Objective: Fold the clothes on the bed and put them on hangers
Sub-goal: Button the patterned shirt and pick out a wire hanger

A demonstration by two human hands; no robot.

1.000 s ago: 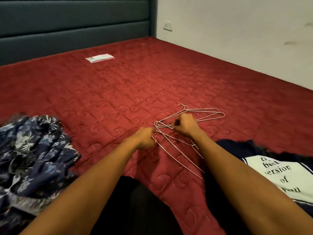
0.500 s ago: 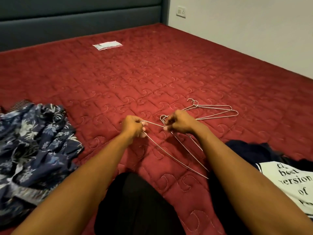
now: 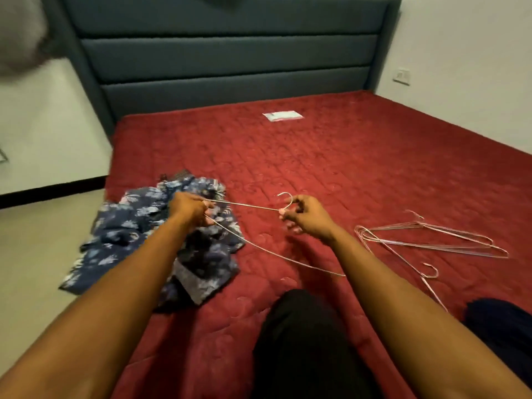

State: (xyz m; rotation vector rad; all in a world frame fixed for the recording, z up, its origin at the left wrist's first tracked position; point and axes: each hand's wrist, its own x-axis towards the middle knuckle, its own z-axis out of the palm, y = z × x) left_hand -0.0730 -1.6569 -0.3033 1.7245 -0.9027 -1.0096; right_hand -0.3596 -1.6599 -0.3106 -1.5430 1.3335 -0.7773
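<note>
I hold one thin wire hanger (image 3: 259, 249) in both hands above the red mattress (image 3: 331, 168). My left hand (image 3: 188, 210) grips its left corner, just over a crumpled blue floral garment (image 3: 149, 243) lying at the bed's left edge. My right hand (image 3: 305, 218) pinches the hanger's neck below its hook. A pile of several more wire hangers (image 3: 426, 243) lies on the mattress to the right of my right arm. A dark garment (image 3: 501, 323) shows at the lower right edge.
A white paper label (image 3: 283, 115) lies far up the mattress near the dark padded headboard (image 3: 230, 61). My dark-clothed knee (image 3: 302, 341) rests on the bed between my arms. Floor (image 3: 43, 240) lies left of the bed, a wall with a socket (image 3: 401, 76) to the right.
One hanger has been pulled free of the pile and carried left over the floral garment. The view has swung left, so the other hangers now lie to the right.
</note>
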